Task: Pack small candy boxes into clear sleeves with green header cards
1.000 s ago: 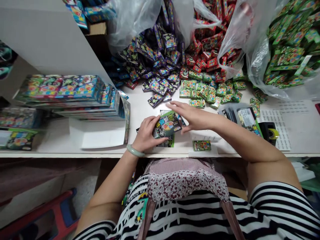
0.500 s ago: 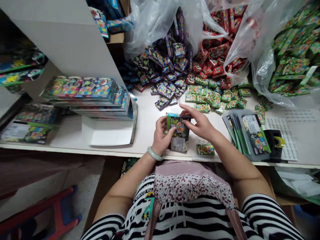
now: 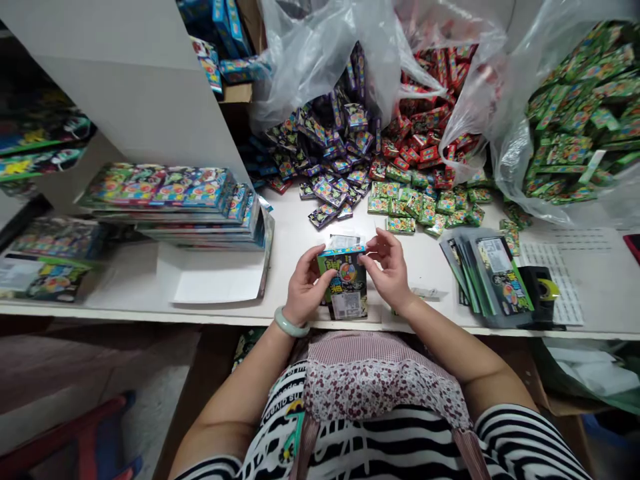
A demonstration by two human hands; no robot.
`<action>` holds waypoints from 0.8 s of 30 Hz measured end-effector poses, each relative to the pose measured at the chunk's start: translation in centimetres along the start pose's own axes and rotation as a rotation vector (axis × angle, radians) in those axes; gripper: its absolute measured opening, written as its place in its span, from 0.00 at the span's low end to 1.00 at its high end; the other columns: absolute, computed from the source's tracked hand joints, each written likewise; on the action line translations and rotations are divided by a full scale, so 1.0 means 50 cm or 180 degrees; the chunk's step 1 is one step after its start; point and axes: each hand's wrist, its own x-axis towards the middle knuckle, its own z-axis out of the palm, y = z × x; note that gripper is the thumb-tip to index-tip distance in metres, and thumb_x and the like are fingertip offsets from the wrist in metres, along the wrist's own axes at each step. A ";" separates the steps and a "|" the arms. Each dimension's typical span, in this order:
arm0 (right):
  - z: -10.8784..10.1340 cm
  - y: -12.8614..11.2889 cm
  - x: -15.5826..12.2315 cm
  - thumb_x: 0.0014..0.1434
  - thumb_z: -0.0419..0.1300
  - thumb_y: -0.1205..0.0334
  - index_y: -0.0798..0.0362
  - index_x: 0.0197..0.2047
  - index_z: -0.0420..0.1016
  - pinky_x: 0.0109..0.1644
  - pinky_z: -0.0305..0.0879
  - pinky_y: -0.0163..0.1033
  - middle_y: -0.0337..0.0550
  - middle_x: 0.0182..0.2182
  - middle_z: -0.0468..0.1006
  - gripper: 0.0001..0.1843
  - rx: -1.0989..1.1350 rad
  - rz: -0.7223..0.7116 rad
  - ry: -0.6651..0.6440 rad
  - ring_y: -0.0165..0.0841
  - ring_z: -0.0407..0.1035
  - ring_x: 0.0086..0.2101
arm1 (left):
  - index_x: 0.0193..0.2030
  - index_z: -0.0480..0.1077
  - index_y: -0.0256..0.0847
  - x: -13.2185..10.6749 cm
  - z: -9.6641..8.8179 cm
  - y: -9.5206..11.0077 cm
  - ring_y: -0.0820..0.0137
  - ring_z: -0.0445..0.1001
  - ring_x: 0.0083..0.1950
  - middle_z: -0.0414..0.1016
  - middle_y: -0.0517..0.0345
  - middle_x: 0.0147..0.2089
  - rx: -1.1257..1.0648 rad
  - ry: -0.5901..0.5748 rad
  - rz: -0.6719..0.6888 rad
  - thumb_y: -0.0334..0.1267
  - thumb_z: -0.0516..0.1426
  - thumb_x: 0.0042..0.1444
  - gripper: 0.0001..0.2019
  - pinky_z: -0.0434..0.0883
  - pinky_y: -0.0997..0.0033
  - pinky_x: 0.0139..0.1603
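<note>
A black and green printed packet (image 3: pixel 346 288) stands near the table's front edge, with a blue strip along its top and a white label low on its front. My left hand (image 3: pixel 306 281) is closed on its left side, thumb across the front. At the top right corner, my right hand (image 3: pixel 390 270) grips the packet between thumb and fingers. Behind the top edge shows a clear flap (image 3: pixel 345 240) with a printed label. Beside my right wrist lies a clear strip (image 3: pixel 427 293). Small green boxes (image 3: pixel 400 225) and purple boxes (image 3: pixel 324 215) lie beyond my hands.
Plastic bags spill purple, red boxes (image 3: pixel 429 155) and green boxes (image 3: pixel 560 157) across the back. To the left, a white open carton (image 3: pixel 215 277) holds stacked printed packs (image 3: pixel 160 183). Flat packets (image 3: pixel 500 273) and a black tape dispenser (image 3: pixel 537 293) are at right.
The packet has shifted slightly left and toward me, tipping so its blue top edge shows more. My right hand has moved to its top right corner. A clear flap now shows behind it.
</note>
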 end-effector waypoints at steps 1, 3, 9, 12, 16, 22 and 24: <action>-0.002 0.001 0.000 0.64 0.54 0.60 0.39 0.69 0.47 0.49 0.76 0.47 0.46 0.46 0.69 0.34 -0.0087 -0.0043 0.0006 0.37 0.70 0.47 | 0.62 0.63 0.48 0.005 -0.005 0.003 0.67 0.77 0.48 0.72 0.51 0.53 -0.0055 -0.0122 -0.0030 0.46 0.59 0.62 0.23 0.79 0.65 0.48; -0.006 0.005 0.002 0.64 0.54 0.60 0.39 0.68 0.51 0.49 0.77 0.48 0.47 0.47 0.69 0.31 -0.0228 -0.0202 -0.0049 0.38 0.70 0.47 | 0.58 0.66 0.46 0.016 -0.018 0.008 0.68 0.77 0.46 0.73 0.52 0.51 -0.0118 -0.0353 -0.0058 0.45 0.60 0.61 0.20 0.79 0.67 0.45; -0.030 0.011 0.033 0.65 0.56 0.60 0.44 0.58 0.65 0.45 0.77 0.43 0.47 0.49 0.73 0.18 -0.0007 -0.0772 -0.0508 0.35 0.72 0.47 | 0.54 0.70 0.44 0.038 -0.039 0.020 0.67 0.76 0.47 0.75 0.52 0.48 -0.0117 -0.0518 0.0147 0.42 0.57 0.64 0.13 0.76 0.67 0.45; -0.045 0.008 0.047 0.65 0.56 0.59 0.46 0.58 0.66 0.48 0.77 0.45 0.45 0.46 0.78 0.17 0.0098 -0.0701 -0.0831 0.35 0.75 0.46 | 0.51 0.72 0.43 0.043 -0.032 0.028 0.66 0.75 0.46 0.76 0.51 0.45 0.0052 -0.0398 0.0239 0.42 0.53 0.66 0.12 0.75 0.63 0.47; -0.050 0.009 0.033 0.66 0.56 0.56 0.46 0.63 0.62 0.54 0.75 0.49 0.47 0.49 0.80 0.23 0.0178 -0.0395 -0.0719 0.37 0.76 0.50 | 0.49 0.74 0.43 0.044 -0.015 0.035 0.67 0.75 0.45 0.76 0.53 0.44 0.0193 -0.0066 0.0304 0.41 0.53 0.67 0.11 0.74 0.63 0.47; -0.018 0.009 0.008 0.67 0.55 0.61 0.41 0.65 0.60 0.51 0.76 0.46 0.43 0.45 0.81 0.24 0.0347 -0.0361 0.0154 0.35 0.77 0.47 | 0.46 0.76 0.43 0.048 -0.001 0.037 0.68 0.74 0.44 0.76 0.55 0.42 0.0084 0.0128 0.0418 0.38 0.55 0.66 0.08 0.73 0.65 0.46; -0.014 0.008 0.012 0.65 0.58 0.64 0.37 0.66 0.59 0.46 0.77 0.41 0.40 0.44 0.80 0.28 0.0516 -0.0567 0.0295 0.32 0.76 0.45 | 0.44 0.76 0.43 0.051 0.001 0.039 0.69 0.74 0.44 0.76 0.55 0.41 0.0068 0.0201 0.0451 0.37 0.55 0.66 0.08 0.72 0.66 0.46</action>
